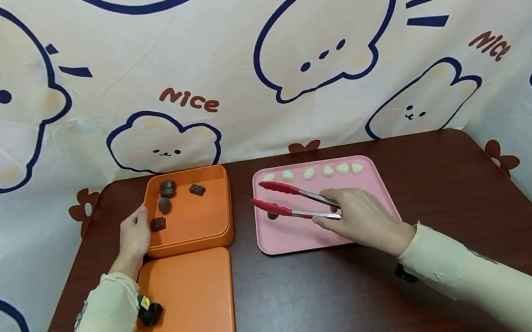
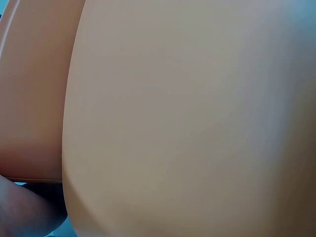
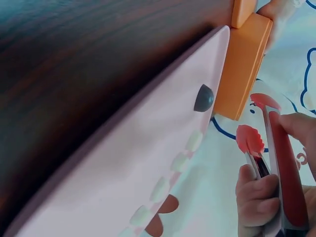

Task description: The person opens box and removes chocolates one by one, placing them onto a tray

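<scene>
My left hand [image 1: 135, 231] grips the left wall of an orange box [image 1: 198, 233]. Inside the box lie several dark chocolates, among them a ridged round one [image 1: 168, 188] and a square one [image 1: 158, 224]. With my right hand [image 1: 363, 214] I hold red-tipped metal tongs [image 1: 299, 212] over a pink tray [image 1: 303, 241]. The tongs' tips are spread apart, with nothing between them. One dark chocolate [image 3: 204, 98] sits on the tray's left part, close to the tips in the head view. White chocolates [image 1: 309, 173] form a row along the tray's far edge.
An orange lid [image 1: 190, 315] lies flat in front of the box, below my left forearm. Dark wooden tabletop [image 1: 318, 307] extends around the box and tray. A patterned white cloth [image 1: 242, 77] hangs behind and at both sides.
</scene>
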The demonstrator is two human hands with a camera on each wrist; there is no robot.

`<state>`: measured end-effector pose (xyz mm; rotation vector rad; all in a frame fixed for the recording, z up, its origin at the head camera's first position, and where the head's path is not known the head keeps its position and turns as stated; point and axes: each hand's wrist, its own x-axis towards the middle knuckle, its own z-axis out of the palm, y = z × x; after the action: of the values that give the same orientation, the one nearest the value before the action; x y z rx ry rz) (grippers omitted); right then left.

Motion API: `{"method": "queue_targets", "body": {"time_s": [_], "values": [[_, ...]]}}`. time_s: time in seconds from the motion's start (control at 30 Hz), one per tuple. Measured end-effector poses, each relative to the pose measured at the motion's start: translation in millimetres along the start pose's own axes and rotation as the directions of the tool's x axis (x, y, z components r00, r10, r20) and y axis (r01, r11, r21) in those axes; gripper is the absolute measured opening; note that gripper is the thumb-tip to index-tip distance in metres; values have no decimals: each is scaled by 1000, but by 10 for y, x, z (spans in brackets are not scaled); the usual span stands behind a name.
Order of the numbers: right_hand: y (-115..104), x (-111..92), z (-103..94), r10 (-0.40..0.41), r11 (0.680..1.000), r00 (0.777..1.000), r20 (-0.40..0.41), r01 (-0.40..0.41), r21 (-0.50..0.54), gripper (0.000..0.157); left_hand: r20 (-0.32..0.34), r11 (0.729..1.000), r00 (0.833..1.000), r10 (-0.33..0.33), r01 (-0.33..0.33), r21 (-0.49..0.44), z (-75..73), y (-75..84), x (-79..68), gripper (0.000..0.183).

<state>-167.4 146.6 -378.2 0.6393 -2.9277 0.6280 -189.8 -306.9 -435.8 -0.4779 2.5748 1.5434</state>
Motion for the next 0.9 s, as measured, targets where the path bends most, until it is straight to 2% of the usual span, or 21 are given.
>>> {"method": "queue_targets", "body": {"time_s": [0.2, 0.43, 0.7, 0.9], "values": [[-126, 85, -21, -7, 1000, 1000, -4, 7, -7, 24, 4, 1000, 1000, 3, -3, 0, 2, -9, -2, 63], [-303, 221, 14, -31, 999, 999, -13, 31, -27, 26, 6, 1000, 1000, 7, -7, 0, -7, -8, 4, 63], [-557, 424, 137, -60, 998, 997, 38, 60, 7, 25, 12, 1000, 1000, 10, -10, -1, -10, -30, 7, 63], [-731, 606, 267, -112, 993, 992, 53, 114, -33, 26, 21, 1000, 1000, 17, -16, -2, -20, -18, -1, 64]]}}
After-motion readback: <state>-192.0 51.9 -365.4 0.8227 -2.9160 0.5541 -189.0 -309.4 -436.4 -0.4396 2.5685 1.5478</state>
